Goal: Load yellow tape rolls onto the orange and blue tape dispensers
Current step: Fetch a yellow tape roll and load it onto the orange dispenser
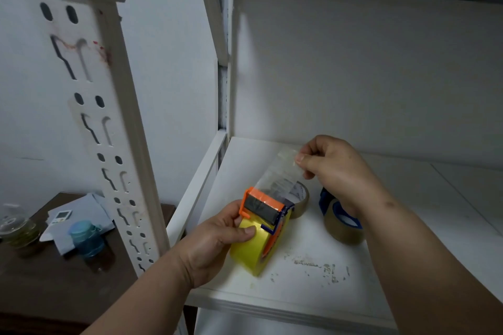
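Here the left hand [217, 242] grips the yellow tape roll [251, 249] in the orange dispenser [262, 205], while the right hand [334, 168] fingers pinch the tape strip [275, 175] above it, which may fold and stick to itself.

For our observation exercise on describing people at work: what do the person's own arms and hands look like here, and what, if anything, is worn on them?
Both forearms are bare, with no sleeves in view. The left hand and right hand wear no gloves, and no rings, watch or bracelet show. Fingernails look short and unpainted. The right forearm bears a small dark mark near the wrist.

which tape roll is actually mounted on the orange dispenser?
The bright yellow roll gripped by the left hand. The two brownish rolls sit behind on the shelf.
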The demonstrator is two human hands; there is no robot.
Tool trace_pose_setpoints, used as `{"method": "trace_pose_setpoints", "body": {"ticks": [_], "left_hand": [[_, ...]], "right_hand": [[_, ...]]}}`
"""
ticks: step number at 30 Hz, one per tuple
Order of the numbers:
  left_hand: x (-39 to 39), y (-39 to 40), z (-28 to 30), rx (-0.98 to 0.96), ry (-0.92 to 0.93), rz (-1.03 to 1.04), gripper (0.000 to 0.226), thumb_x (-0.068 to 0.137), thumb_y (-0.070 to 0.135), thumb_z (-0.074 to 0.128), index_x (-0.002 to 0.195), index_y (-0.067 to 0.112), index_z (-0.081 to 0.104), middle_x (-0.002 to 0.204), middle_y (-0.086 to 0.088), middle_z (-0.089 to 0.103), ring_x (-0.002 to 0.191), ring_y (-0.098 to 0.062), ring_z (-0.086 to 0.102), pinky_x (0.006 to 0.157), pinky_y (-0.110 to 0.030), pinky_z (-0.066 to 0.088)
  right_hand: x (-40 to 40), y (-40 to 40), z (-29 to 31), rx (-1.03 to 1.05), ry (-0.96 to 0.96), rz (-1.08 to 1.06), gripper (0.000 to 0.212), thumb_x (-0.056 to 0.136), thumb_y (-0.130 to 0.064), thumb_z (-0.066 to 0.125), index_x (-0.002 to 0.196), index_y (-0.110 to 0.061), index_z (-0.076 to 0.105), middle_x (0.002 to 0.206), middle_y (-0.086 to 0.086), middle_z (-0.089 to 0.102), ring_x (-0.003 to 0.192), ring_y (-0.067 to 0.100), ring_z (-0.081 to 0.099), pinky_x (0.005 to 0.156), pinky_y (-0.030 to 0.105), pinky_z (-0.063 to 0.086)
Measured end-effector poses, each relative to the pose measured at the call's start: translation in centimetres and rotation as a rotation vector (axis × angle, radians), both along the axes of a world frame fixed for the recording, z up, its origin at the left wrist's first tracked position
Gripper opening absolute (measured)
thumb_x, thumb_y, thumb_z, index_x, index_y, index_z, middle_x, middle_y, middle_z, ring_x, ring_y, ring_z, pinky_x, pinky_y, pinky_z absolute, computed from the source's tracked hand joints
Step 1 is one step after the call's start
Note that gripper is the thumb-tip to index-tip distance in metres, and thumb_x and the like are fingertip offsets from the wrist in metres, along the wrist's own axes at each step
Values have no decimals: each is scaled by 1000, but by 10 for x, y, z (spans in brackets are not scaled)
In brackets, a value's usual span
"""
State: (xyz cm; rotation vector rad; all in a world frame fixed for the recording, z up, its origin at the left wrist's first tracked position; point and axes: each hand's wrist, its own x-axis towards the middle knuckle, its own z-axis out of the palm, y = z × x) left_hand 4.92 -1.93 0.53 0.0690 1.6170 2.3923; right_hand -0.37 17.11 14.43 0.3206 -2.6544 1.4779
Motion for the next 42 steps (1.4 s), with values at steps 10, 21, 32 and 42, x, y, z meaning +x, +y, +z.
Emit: {"method": "trace_pose_setpoints", "body": {"ticks": [10,21,32,42], "left_hand": [[5,-7,-1,11,-9,-17,57,71,2,70,127,12,63,118,-15,71,107,-30,65,104,-46,43],[6,-6,-2,45,-15,-22,59,74,-2,65,132,10,58,121,-17,69,109,-32,64,104,-45,45],[10,-7,-2,24,-10,-12,60,71,1,70,129,11,60,118,-17,70,106,-31,66,103,-45,44],[7,-4,1,27,-20,22,51,73,4,68,123,14,64,112,-13,71,105,-28,65,97,-39,48]], "right_hand": [[-3,-9,-34,83,-153,69,14,86,-12,64,74,-16,59,71,2,62,64,16,58,60,27,44],[3,-11,-50,99,-234,79,12,85,-19,67,74,-18,63,81,2,67,78,18,61,77,39,52],[3,-5,-58,225,56,-119,9,91,-20,55,83,-21,58,77,-10,57,80,17,58,75,36,50],[41,-14,-67,-15,-68,441,62,86,-73,21,124,-40,57,134,-24,53,128,-15,36,104,7,23]]}}
